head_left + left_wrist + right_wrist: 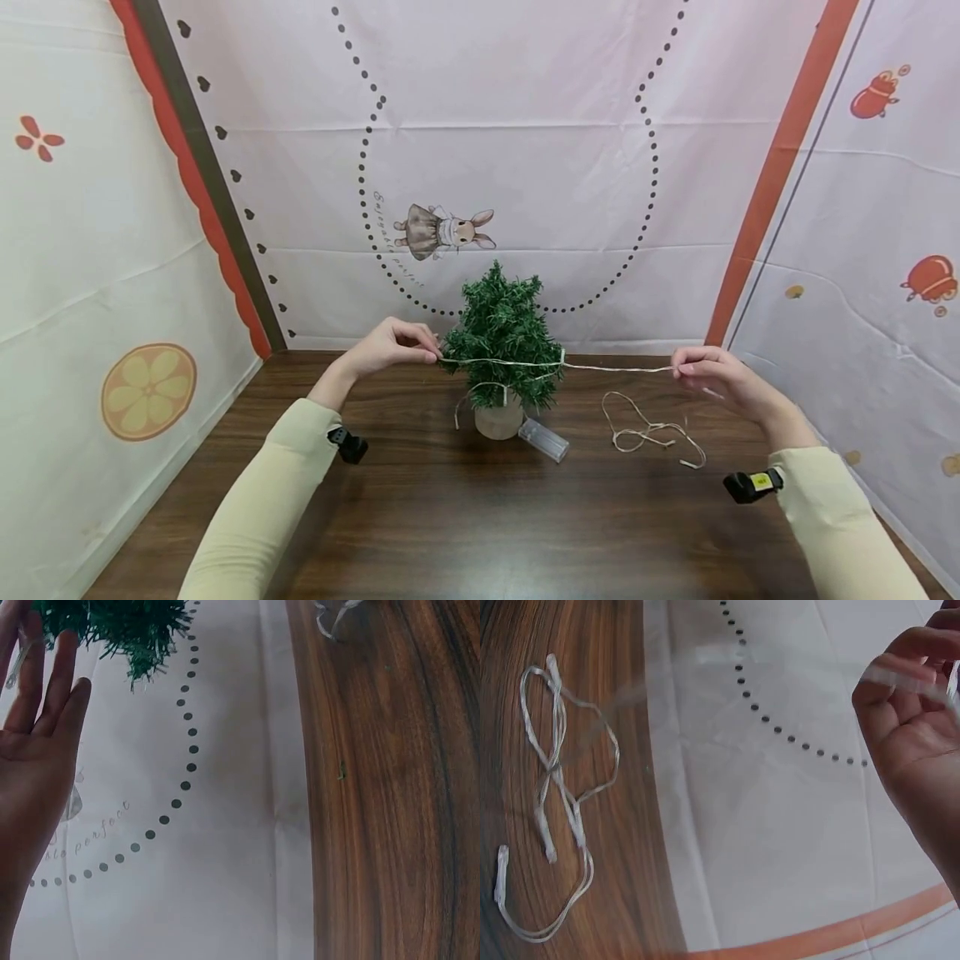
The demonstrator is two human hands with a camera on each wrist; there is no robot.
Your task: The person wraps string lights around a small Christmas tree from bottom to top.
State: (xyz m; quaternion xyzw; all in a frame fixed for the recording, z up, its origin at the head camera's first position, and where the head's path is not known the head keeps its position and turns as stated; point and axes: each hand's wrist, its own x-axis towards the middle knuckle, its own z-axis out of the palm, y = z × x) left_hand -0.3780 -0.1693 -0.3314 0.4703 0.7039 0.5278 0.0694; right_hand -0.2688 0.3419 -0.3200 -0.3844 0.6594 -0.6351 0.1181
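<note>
Head view showed the left hand [397, 342] pinching the string [618, 367] just beside the left edge of the tree [501, 321]. The right hand [716, 373], well apart on the other side, pinched the string too. Between them it ran nearly straight across the front of the lower branches, slightly slack near the left. The wide two-handed hold probably served to draw that stretch out and set its height against the tree. A lower strand curved across beneath it. The tree stood upright in its pot [498, 422] on the surface [450, 525], likely central so that both hands could reach around it. Just beside the pot lay a clear box [543, 440], perhaps there to leave the string free. Nearer the right hand, a loose coil [637, 432] rested on the surface, seemingly spare length. A printed cloth [517, 67] hung behind.

Branches hid parts of the lower strand, and the back of the tree was out of sight. Left wrist view cut off that hand at the edge, its pinch unclear there. Right wrist view blurred a strand above the coil; where it joined could not be told.
</note>
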